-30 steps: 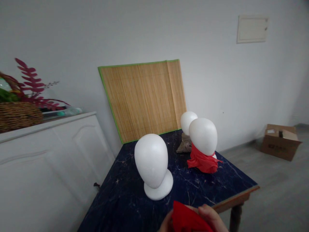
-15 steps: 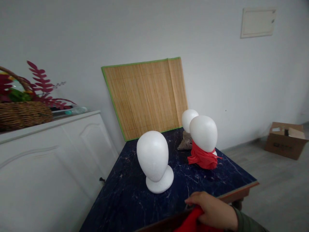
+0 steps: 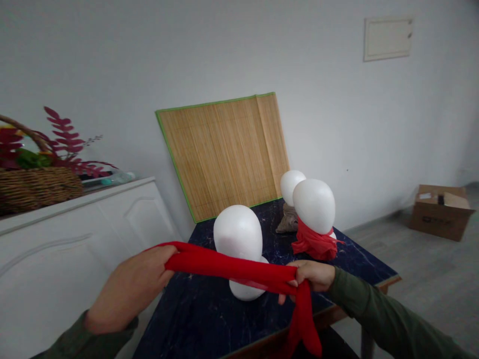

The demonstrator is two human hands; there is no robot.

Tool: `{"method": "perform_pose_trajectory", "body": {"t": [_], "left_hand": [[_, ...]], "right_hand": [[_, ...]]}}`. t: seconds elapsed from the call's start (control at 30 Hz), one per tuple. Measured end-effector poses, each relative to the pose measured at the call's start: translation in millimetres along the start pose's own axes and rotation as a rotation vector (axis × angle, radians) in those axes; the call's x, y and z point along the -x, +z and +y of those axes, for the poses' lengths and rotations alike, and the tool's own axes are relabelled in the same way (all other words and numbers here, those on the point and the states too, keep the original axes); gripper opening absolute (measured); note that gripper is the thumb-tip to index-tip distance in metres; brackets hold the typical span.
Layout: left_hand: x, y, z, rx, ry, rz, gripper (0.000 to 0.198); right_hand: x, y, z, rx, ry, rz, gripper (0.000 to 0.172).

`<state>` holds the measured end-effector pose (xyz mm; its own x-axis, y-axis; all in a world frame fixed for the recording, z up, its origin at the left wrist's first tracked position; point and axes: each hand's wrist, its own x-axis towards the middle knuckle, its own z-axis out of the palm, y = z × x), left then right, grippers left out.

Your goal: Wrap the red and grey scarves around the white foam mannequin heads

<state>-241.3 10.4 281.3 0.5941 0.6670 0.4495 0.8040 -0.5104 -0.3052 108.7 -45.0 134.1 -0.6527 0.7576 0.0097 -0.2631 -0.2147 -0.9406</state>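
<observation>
Left hand point(image 3: 129, 289), right hand point(image 3: 312, 276) clenching taut red scarf point(image 3: 232, 267)

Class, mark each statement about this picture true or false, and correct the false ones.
1. The left hand and right hand both grip a long red cloth. True.
2. The nearest white foam mannequin head wears a red scarf. False: it is bare; the red fabric wraps the white foam head behind it.
3. The green-edged bamboo mat lies flat on the dark marble table. False: it leans against the wall.
4. A brown cardboard box sits on the grey floor. True.
</observation>
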Motion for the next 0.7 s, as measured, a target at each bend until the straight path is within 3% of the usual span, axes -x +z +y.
{"method": "perform_pose_trajectory", "body": {"t": [0.17, 0.27, 0.37, 0.47, 0.57, 0.7], "left_hand": [[-25.0, -42.1, -18.4, -0.365, 0.13, 0.397, 0.024], [-32.8, -59.7, -20.5, -0.343, -0.017, 0.5, 0.028], [-37.8, -69.1, -18.0, -0.061, -0.212, 0.542, 0.03], [-42.2, -71.9, -18.5, 0.304, -0.395, 0.545, 0.029], [-46.8, -68.0, -25.1, 0.488, -0.559, 0.482, 0.035], [-49.0, -48.7, -36.6, 0.835, -0.733, 0.056, 0.074]], "right_hand": [[2.9, -0.9, 19.4, -0.118, -0.116, -0.228, 0.012], [8.4, 1.2, 39.5, -0.184, -0.14, -0.209, 0.013], [14.1, 6.5, 51.1, -0.29, -0.209, -0.169, 0.015], [19.5, 11.8, 49.9, -0.354, -0.302, -0.153, 0.015], [23.7, 12.9, 43.7, -0.375, -0.305, -0.194, 0.013], [24.9, 6.8, 39.6, -0.303, -0.204, -0.26, 0.019]]}}
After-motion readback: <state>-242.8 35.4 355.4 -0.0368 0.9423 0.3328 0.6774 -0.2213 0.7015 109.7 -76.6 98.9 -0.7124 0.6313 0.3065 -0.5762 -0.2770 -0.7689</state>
